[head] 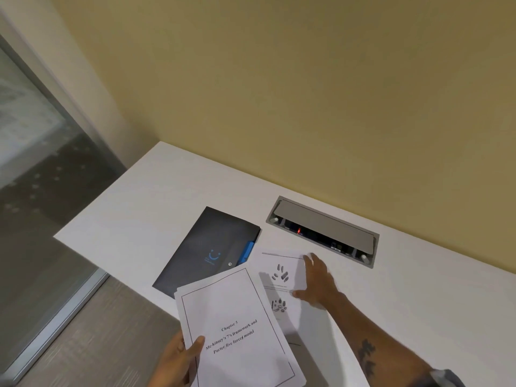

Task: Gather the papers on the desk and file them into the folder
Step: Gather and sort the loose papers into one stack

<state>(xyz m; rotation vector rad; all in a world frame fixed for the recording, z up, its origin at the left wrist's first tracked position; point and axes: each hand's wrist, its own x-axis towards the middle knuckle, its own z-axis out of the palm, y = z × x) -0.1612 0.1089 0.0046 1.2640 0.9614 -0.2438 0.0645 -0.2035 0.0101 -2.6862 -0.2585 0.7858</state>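
Note:
My left hand [178,361] grips a stack of printed papers [237,328] by its lower left edge, thumb on the top sheet that reads "Chapter 3". The stack is held above the white desk [125,219], covering the near corner of a dark folder [206,252] with a blue clasp and blue logo. The folder lies shut on the desk. My right hand [318,280] rests flat, fingers spread, on the right edge of a loose sheet [279,275] with small grey pictures, which lies on the desk right of the stack.
A grey cable box [324,230] with a flip lid and a red light is set into the desk near the yellow wall [279,93]. The desk's left edge drops to a wood floor [92,331] and a glass partition [33,152].

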